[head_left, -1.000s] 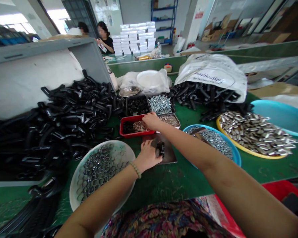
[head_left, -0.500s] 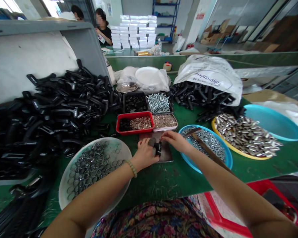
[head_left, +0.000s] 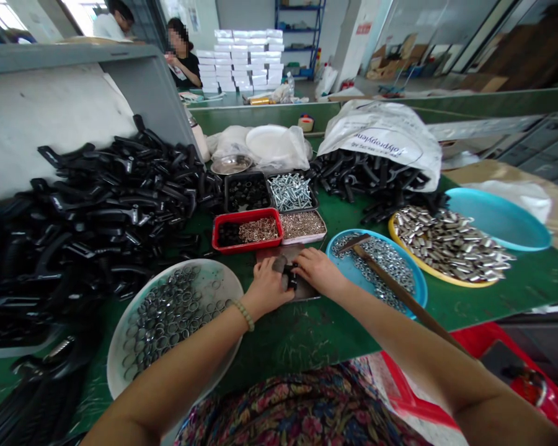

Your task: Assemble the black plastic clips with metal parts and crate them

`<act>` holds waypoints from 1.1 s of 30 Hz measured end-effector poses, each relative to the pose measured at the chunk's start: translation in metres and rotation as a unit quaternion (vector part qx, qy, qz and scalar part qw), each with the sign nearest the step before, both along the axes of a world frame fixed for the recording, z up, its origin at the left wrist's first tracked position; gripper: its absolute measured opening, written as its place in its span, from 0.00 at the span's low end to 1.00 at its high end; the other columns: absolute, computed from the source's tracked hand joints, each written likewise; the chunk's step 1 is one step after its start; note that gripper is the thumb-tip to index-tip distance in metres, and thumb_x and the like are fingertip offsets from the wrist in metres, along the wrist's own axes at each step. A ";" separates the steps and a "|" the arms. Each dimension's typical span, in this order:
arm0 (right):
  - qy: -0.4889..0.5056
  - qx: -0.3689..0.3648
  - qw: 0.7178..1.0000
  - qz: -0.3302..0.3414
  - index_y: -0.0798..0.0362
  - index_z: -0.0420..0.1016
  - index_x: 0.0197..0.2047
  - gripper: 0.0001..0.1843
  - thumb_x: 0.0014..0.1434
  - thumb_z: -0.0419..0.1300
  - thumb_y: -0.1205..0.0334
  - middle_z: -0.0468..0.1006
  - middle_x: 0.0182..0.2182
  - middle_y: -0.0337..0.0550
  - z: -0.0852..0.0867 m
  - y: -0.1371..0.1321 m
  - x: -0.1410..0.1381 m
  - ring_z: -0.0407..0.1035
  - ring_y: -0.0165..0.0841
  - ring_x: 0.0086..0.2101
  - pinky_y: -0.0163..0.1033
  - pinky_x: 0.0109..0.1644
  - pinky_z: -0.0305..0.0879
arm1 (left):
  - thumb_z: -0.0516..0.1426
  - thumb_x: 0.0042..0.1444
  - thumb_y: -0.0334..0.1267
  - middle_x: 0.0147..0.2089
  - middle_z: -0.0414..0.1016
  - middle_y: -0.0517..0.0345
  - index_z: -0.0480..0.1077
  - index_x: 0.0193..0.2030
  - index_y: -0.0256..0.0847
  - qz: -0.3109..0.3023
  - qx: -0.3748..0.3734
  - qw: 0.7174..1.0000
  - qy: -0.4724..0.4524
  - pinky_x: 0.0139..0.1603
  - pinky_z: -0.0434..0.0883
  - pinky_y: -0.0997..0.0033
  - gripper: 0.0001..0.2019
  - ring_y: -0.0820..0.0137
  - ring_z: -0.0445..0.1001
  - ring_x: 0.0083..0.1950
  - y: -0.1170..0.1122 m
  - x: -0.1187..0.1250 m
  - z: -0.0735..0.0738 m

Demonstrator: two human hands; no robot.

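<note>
The black part (head_left: 291, 278) is found between the two hands, over the metal plate (head_left: 310, 292) on the worktop (head_left: 302, 341). The left hand (head_left: 268, 290) has its fingers curled closed around the part from the left, in all likelihood to steady it. The right hand (head_left: 322, 271) bears on it from the right with bent fingers, probably because the work there is fine; how far these are closed, and whether they pinch anything small, cannot be told.

The plate appears to serve as a firm base. The red tray (head_left: 248, 248) of small fittings lies just beyond it and the bowl of rings (head_left: 116, 365) to the left, presumably for short reach. The hammer (head_left: 387, 277) rests across the blue basin (head_left: 421, 286) on the right, its handle toward the near side, an arrangement that would suit the right hand.

Appearance of the part: small, dark, with slight shine. Its outline is largely covered by the fingers; finer detail is not legible.
</note>
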State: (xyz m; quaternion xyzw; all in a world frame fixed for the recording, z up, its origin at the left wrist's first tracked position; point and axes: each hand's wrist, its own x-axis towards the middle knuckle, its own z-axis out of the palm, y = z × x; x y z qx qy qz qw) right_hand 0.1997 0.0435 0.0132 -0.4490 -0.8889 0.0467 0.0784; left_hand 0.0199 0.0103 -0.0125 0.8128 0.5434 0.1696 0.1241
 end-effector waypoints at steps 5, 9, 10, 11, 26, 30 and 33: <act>-0.097 0.046 0.948 -0.299 0.58 0.66 0.54 0.21 0.62 0.53 0.55 0.71 0.46 0.58 0.001 -0.010 0.083 0.64 0.51 0.48 0.53 0.47 0.62 | 0.58 0.46 0.43 0.53 0.65 0.42 0.64 0.50 0.34 -0.003 0.017 1.000 0.012 0.57 0.57 0.54 0.25 0.55 0.62 0.56 0.000 0.000 -0.003; -0.155 -0.031 0.923 -0.350 0.61 0.65 0.54 0.19 0.64 0.47 0.63 0.73 0.44 0.60 0.003 -0.019 0.113 0.70 0.49 0.43 0.51 0.43 0.65 | 0.59 0.44 0.43 0.53 0.65 0.41 0.66 0.49 0.33 -0.002 0.022 1.000 0.010 0.57 0.57 0.53 0.25 0.54 0.62 0.56 0.000 0.000 -0.006; -0.134 -0.036 0.927 -0.349 0.60 0.62 0.57 0.20 0.65 0.45 0.62 0.73 0.45 0.60 0.006 -0.023 0.107 0.71 0.47 0.41 0.49 0.41 0.66 | 0.59 0.44 0.43 0.53 0.65 0.40 0.66 0.49 0.33 -0.002 0.022 1.000 0.007 0.57 0.57 0.52 0.25 0.53 0.61 0.56 0.000 -0.001 -0.006; -0.098 -0.042 0.933 -0.344 0.58 0.60 0.59 0.21 0.65 0.43 0.61 0.73 0.46 0.59 0.011 -0.029 0.098 0.73 0.45 0.39 0.48 0.39 0.66 | 0.59 0.44 0.44 0.53 0.65 0.40 0.65 0.50 0.33 -0.002 0.022 1.000 0.003 0.57 0.57 0.52 0.26 0.53 0.61 0.56 0.000 -0.001 -0.007; 0.065 -0.112 0.964 -0.234 0.42 0.55 0.63 0.22 0.67 0.42 0.55 0.76 0.46 0.46 0.028 -0.049 0.048 0.74 0.39 0.40 0.42 0.41 0.67 | 0.58 0.47 0.37 0.52 0.67 0.44 0.63 0.57 0.39 -0.024 0.030 0.999 -0.021 0.59 0.55 0.49 0.28 0.54 0.64 0.55 0.001 -0.001 -0.011; -0.051 -0.040 0.916 -0.397 0.41 0.53 0.65 0.24 0.65 0.44 0.55 0.74 0.44 0.51 0.007 -0.037 0.098 0.74 0.42 0.37 0.44 0.38 0.66 | 0.56 0.50 0.35 0.53 0.68 0.46 0.71 0.51 0.42 -0.065 -0.005 0.994 -0.088 0.64 0.46 0.44 0.20 0.53 0.64 0.56 0.008 0.001 0.001; 0.003 -0.037 0.898 -0.438 0.45 0.64 0.58 0.21 0.63 0.50 0.52 0.73 0.46 0.50 0.000 -0.016 0.142 0.70 0.42 0.44 0.43 0.47 0.64 | 0.55 0.51 0.39 0.51 0.70 0.47 0.73 0.47 0.41 0.002 -0.176 0.931 -0.321 0.64 0.51 0.46 0.16 0.54 0.64 0.57 0.018 -0.004 0.013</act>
